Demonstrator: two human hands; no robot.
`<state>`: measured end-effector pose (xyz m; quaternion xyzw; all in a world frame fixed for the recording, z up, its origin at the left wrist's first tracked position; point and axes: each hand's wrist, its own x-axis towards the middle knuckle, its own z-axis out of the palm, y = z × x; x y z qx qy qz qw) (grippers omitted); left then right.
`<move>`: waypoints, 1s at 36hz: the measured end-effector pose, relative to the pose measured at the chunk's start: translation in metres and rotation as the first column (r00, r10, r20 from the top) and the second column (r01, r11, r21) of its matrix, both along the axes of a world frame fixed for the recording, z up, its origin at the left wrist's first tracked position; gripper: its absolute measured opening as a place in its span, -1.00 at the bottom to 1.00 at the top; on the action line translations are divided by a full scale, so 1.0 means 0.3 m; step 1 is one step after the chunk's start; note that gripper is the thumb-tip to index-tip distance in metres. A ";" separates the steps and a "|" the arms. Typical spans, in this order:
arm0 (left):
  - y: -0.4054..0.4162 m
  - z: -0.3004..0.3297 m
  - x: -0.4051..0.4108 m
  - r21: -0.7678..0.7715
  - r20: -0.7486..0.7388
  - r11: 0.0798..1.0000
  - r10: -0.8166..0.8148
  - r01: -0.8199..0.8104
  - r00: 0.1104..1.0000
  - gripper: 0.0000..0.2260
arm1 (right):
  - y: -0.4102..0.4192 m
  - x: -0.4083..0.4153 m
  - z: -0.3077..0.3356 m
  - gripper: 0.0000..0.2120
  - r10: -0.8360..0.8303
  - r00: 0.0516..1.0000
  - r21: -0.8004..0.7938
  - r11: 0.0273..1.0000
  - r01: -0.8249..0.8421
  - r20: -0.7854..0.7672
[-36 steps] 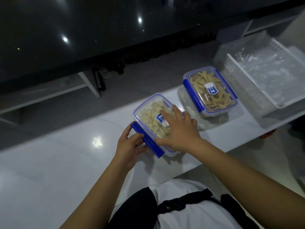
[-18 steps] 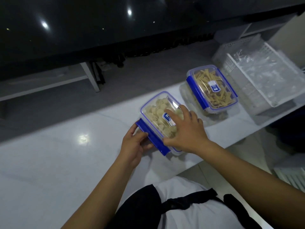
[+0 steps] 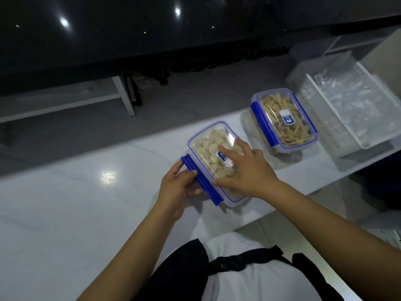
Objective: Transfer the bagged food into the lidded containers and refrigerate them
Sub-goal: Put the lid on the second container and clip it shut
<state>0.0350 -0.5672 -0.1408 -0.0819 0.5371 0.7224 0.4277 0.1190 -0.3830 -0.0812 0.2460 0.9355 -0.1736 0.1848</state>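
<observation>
Since the earlier frame our left hand has slid along the blue side clasp of the near container, its thumb and fingers now curled against the flap, while our right hand stays spread flat on the clear lid. That left grip is narrow and closed on the clasp; the right one is wide, fingers straight, pressing rather than holding. This container, full of pale round pieces, sits on the white counter close to its front edge. Well to the right stands the second container of yellow sticks, lid on and clasps down, beside a white basket lined with clear plastic. We judge the step in hand to be latching this side. To do it well we should keep even downward pressure on the lid so the seal seats, then fold the flap firmly under the rim, and check the remaining clasps before carrying anything to the fridge.
</observation>
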 end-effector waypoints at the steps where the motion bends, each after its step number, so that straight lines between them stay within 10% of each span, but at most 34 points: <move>1: -0.005 0.001 -0.004 -0.018 -0.011 1.000 0.002 -0.003 1.000 -0.62 | -0.001 -0.002 0.008 -0.06 0.008 1.000 -0.001 1.000 -0.008 0.004; 15: -0.028 0.070 -0.049 -0.294 -0.234 0.952 -0.157 0.084 0.959 -0.36 | -0.042 0.051 0.021 -0.28 0.076 0.996 -0.091 0.993 -0.080 -0.050; 19: -0.019 0.093 -0.057 -0.390 -0.265 0.914 -0.230 0.114 0.936 -0.35 | 0.026 0.034 0.018 -0.24 -0.121 0.968 -0.212 0.974 0.074 -0.220; 23: -0.009 0.110 -0.059 -0.451 -0.266 0.884 -0.266 0.124 0.927 -0.35 | 0.112 0.007 -0.005 -0.07 -0.518 0.853 -0.594 0.709 0.381 -0.071; 27: -0.006 0.129 -0.061 -0.502 -0.271 0.852 -0.316 0.147 0.909 -0.35 | 0.158 -0.011 -0.036 -0.15 -0.566 0.795 -0.729 0.446 0.519 0.219; 36: 0.005 0.150 -0.053 -0.543 -0.254 0.829 -0.313 0.133 0.915 -0.36 | 0.187 -0.016 -0.054 -0.32 -0.560 0.784 -0.738 0.404 0.540 0.267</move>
